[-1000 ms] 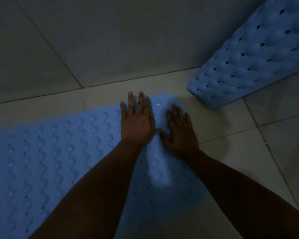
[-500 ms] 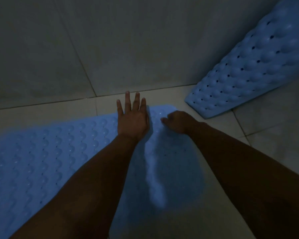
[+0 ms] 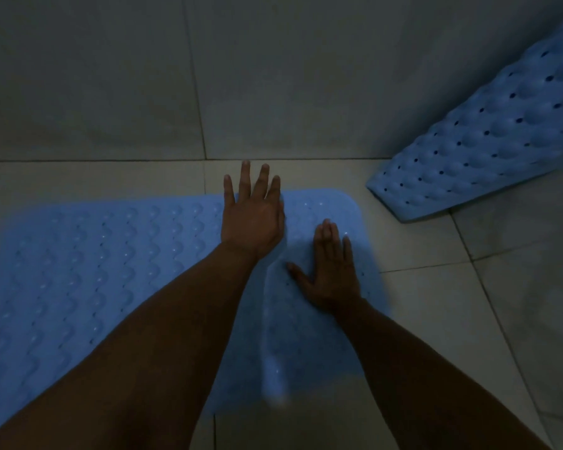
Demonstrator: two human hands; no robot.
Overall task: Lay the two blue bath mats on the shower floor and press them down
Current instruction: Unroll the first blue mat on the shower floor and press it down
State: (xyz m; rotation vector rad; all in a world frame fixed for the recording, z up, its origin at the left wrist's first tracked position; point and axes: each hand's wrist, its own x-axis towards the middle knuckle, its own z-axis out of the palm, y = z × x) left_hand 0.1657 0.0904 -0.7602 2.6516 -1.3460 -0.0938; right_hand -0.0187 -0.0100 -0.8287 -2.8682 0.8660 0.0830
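One blue bath mat point(image 3: 88, 271) with a bumpy wave pattern lies flat on the tiled shower floor, running from the left edge to the middle. My left hand point(image 3: 252, 216) rests palm down on its far edge, fingers spread and reaching past the mat onto the tile. My right hand point(image 3: 332, 271) lies flat on the mat's right end, fingers together and thumb out. A raised crease point(image 3: 273, 336) runs through the mat between my forearms. The second blue mat point(image 3: 488, 141), dotted with holes, leans tilted at the upper right with its lower end on the floor.
A grey tiled wall point(image 3: 273, 76) stands just beyond the mat. Pale floor tiles point(image 3: 468, 319) with dark grout lines spread to the right and front. The light is dim.
My right hand went from a loose curl near the mat's far edge to lying flat, nearer to me. My left hand stays flat on the mat.
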